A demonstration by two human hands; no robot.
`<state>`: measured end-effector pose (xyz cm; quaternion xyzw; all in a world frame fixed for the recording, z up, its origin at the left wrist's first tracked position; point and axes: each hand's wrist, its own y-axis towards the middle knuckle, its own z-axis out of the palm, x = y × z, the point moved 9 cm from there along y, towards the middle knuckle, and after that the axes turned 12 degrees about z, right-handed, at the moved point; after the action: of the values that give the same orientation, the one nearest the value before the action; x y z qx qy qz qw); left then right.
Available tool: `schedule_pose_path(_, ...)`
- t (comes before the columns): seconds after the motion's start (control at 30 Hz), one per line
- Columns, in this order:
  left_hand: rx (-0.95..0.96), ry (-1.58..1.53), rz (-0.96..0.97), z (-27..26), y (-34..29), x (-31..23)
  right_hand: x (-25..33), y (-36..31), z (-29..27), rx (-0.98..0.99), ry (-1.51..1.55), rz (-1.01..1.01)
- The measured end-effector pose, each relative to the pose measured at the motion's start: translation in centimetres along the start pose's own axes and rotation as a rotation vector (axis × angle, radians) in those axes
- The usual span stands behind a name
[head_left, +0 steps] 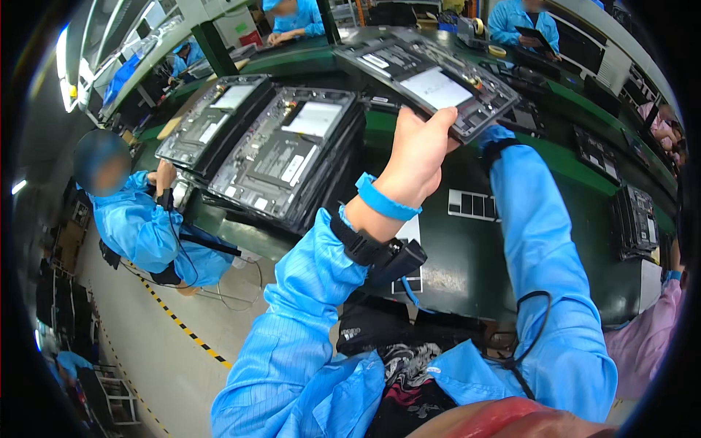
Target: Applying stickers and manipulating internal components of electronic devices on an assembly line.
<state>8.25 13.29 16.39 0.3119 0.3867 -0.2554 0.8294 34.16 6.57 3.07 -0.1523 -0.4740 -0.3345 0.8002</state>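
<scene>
My left hand (420, 153) grips the near edge of an open tablet housing (431, 80), its thumb lying on top. The housing is tilted and raised above the bench; a black battery, a white label area and circuit parts show inside. My right forearm (537, 219) reaches to the housing's right corner. The right hand itself is hidden behind the housing, so its fingers do not show. A blue band and a black strap circle my left wrist. Left of that hand stands a tall stack of similar open housings (281, 157), with a second stack (215, 120) beside it.
The green bench (467, 255) bears a white card with dark rectangles (472, 205). Another housing stack (637, 223) stands at the right, and single housings (595, 155) lie farther back. A co-worker (139, 212) is close on the left; a pink sleeve (650, 343) shows at right.
</scene>
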Motion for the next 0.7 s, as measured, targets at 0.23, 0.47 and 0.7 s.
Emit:
schedule_pose_path(0.23,-0.099,-0.027,0.304,1.1,-1.8,3.4,6.3,-11.0,9.8,0.152,0.264,0.129)
schedule_pose_path(0.47,0.689,0.459,0.157,8.5,-16.7,6.1,9.9,-22.8,0.8,-0.182,-0.057,-0.006)
schedule_pose_path(0.7,1.34,0.288,0.034,2.4,-27.8,-0.6,7.2,-31.5,-9.0,-0.242,-0.355,0.053)
